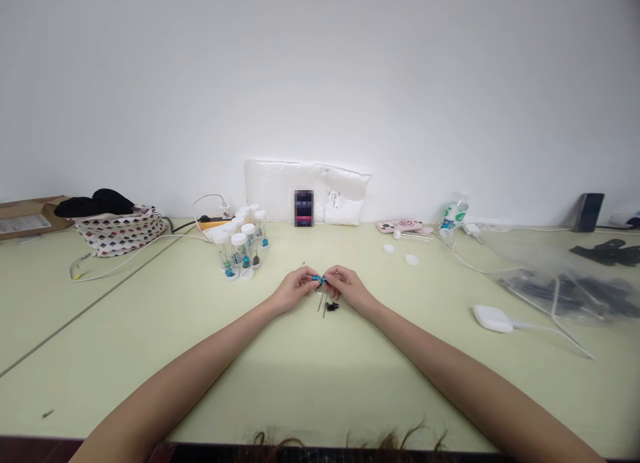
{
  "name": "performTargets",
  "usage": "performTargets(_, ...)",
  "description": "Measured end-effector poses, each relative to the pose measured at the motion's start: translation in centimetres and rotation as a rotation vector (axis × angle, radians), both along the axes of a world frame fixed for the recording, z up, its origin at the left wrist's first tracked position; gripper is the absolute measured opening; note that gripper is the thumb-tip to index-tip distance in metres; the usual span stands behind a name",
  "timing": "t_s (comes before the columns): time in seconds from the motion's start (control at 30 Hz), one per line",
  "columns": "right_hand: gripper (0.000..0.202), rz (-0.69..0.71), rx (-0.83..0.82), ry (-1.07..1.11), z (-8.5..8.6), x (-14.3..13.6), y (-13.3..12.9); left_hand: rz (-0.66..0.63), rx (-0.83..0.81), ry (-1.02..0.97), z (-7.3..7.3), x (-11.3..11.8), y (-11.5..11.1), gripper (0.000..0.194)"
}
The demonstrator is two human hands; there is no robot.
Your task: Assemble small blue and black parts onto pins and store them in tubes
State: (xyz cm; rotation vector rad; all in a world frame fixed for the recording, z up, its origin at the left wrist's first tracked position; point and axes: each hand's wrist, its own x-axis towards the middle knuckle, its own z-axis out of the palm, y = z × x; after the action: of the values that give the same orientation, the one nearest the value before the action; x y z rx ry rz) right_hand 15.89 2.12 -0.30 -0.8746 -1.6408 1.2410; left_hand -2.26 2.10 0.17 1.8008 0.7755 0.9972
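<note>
My left hand (296,289) and my right hand (349,288) meet over the middle of the table, fingertips pinched together. Between them is a small shiny blue piece (320,279), which both hands seem to grip; its exact kind is too small to make out. Just below the fingers lie thin dark rods (320,303) and a small black part (333,306). To the left of my hands stand several clear tubes with white caps (239,249), holding small blue, green and dark pieces.
A phone (304,208) leans on a white plastic package (345,189) at the wall. Two white caps (411,259) and an empty clear tube (415,236) lie to the right. Farther right are a bottle (454,213), a white charger (493,318) and a plastic bag (570,293). A patterned bag (120,229) sits left.
</note>
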Motion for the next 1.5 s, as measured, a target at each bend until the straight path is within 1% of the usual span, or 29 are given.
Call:
performTargets(0.33, 0.029, 0.003, -0.014, 0.003, 0.14, -0.02, -0.05, -0.009, -0.013, -0.004, -0.24, 0.01, 0.14, 0.024)
performTargets(0.5, 0.029, -0.035, 0.013, -0.011, 0.27, -0.01, -0.16, -0.002, -0.025, -0.028, -0.02, -0.04, 0.06, 0.024)
performTargets(0.67, 0.027, -0.006, 0.006, 0.006, 0.14, 0.03, -0.04, -0.003, -0.017, -0.019, 0.08, 0.00, -0.05, 0.024)
performTargets(0.77, 0.028, -0.008, -0.013, 0.009, 0.08, 0.00, 0.02, -0.009, -0.017, -0.011, -0.02, 0.03, -0.03, 0.024)
performTargets(1.23, 0.030, -0.024, -0.005, -0.010, -0.01, -0.09, 0.10, 0.002, -0.013, 0.000, 0.11, 0.05, -0.11, 0.024)
performTargets(1.37, 0.031, 0.001, -0.018, -0.023, 0.02, -0.05, 0.06, 0.001, -0.010, 0.006, 0.02, 0.07, -0.03, 0.025)
performTargets(1.5, 0.029, -0.003, -0.003, -0.013, 0.00, 0.02, 0.03, -0.002, -0.017, -0.010, 0.01, 0.02, -0.02, 0.025)
